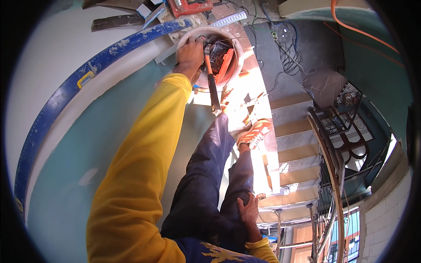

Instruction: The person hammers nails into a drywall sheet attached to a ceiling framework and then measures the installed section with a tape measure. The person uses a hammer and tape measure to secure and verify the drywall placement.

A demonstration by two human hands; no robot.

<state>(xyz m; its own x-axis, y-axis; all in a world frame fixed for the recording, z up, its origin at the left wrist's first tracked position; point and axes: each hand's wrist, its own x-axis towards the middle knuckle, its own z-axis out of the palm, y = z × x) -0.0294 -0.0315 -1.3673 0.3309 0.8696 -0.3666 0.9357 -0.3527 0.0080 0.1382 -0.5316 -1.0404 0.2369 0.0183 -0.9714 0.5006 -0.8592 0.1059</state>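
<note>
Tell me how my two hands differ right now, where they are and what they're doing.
The left hand is stretched far out, reaching into the white bucket beside the hammer; the right hand stays close to the body, resting on the dark trouser leg. The left arm is extended, the right bent. Both have yellow sleeves.

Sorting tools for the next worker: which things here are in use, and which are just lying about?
In use:
left hand reaching into the white bucket
hammer leaning out of the bucket
right hand resting on the knee

Lying about:
blue level
red tool case
orange cable
black wires
</note>
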